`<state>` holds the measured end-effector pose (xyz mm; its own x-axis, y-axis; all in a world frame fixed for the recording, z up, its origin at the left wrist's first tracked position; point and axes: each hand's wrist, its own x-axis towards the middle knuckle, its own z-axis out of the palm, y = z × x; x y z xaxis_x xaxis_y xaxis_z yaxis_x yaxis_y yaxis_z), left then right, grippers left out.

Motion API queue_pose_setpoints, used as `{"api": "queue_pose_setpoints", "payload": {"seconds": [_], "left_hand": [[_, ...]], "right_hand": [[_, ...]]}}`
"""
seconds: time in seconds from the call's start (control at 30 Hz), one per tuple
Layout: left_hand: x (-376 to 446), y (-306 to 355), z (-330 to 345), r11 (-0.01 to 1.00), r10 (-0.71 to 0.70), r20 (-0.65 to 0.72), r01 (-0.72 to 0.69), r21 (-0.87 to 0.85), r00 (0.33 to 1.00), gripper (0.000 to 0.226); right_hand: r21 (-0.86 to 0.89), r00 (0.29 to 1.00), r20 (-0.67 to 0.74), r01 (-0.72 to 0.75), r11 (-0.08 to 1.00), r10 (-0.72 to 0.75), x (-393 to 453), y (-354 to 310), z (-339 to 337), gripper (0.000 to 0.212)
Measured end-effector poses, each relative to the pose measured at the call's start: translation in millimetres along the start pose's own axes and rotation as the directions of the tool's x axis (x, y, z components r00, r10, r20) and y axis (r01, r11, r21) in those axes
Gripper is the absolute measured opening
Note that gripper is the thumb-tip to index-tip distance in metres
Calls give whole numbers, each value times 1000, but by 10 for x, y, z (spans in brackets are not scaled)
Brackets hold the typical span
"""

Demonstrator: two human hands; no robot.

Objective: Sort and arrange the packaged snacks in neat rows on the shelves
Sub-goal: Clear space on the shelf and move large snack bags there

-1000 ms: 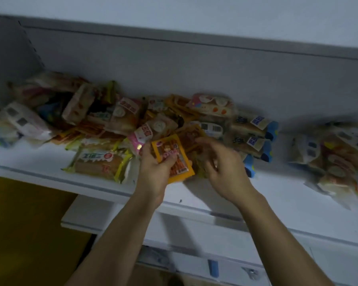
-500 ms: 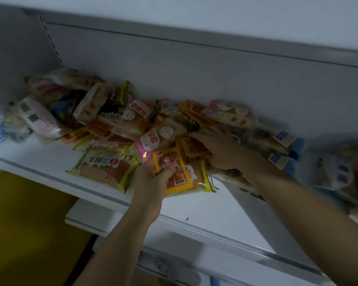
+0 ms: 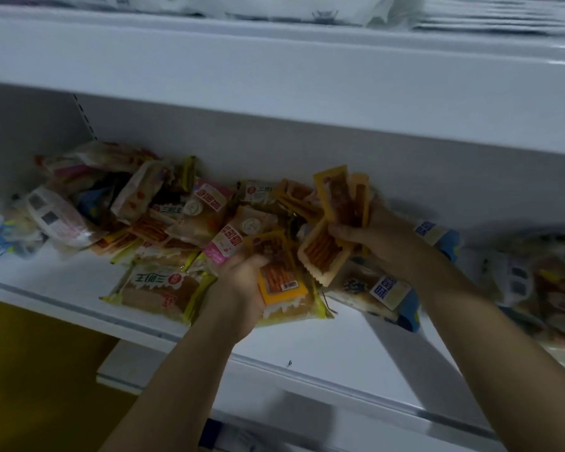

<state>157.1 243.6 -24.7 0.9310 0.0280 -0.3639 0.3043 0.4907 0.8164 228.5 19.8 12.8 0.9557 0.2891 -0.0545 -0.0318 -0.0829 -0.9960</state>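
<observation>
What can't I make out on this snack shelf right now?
Head view only:
- Packets at far right: motion-blurred, cut by the frame edge.
- Pile's lower layers: covered by top packets.
- Upper shelf's goods: cropped by the top edge.
- Right hand: packet count unclear, they overlap.
- Labels: too dim.

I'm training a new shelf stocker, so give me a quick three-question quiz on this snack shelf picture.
1. True or false: the left hand holds an orange packet.
2. What does the right hand grip? A) several orange packets B) a bottle C) nothing
3. Are the snacks on the shelf in neat rows or a jumbled pile?

Key: 1 true; 2 A; 3 jumbled pile.
</observation>
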Motion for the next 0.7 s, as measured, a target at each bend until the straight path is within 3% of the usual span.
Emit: {"api": "queue_pose_setpoints", "payload": {"seconds": [0.07, 0.13, 0.23, 0.3, 0.4, 0.43, 0.5, 0.57, 0.63, 0.7], "left_hand": [[-8, 67, 115, 992, -122, 124, 124, -7, 985, 39], [-44, 35, 173, 985, -166, 268, 146, 95, 949, 48], [-80, -66, 197, 989, -113, 320, 76, 126, 941, 39], [-91, -95, 192, 997, -71, 267, 61, 46, 961, 42], [-6, -136, 157, 991, -13, 156, 34, -132, 988, 52], [13, -155, 170, 984, 2, 157, 26, -176, 988, 52], [-9, -179, 249, 973, 9, 167, 30, -228, 986, 47], [-68, -189, 319, 969, 14, 172, 29, -244, 985, 43], [-101, -204, 332, 985, 48, 167, -19, -171, 985, 42], [-114, -188, 293, 997, 40, 131, -30, -77, 990, 37]], "right_hand": [[-126, 996, 73, -32, 992, 42, -75, -15, 92, 69], [-309, 999, 37, 10, 951, 2, -150, -56, 211, 52], [-458, 990, -70, 79, 885, -124, -234, -50, 287, 28], [-358, 975, -156, 91, 929, -156, -298, -19, 258, 18], [-116, 965, -257, 24, 993, -54, -380, 43, 297, 9], [-121, 963, -266, 4, 993, -36, -399, 71, 366, 11], [-307, 950, -309, -43, 951, -57, -380, 196, 517, 30], [-488, 944, -317, -79, 869, -92, -395, 230, 654, 32], [-535, 965, -246, -56, 843, -92, -441, 195, 724, 34], [-577, 985, -148, -10, 817, -93, -437, 187, 730, 61]]}}
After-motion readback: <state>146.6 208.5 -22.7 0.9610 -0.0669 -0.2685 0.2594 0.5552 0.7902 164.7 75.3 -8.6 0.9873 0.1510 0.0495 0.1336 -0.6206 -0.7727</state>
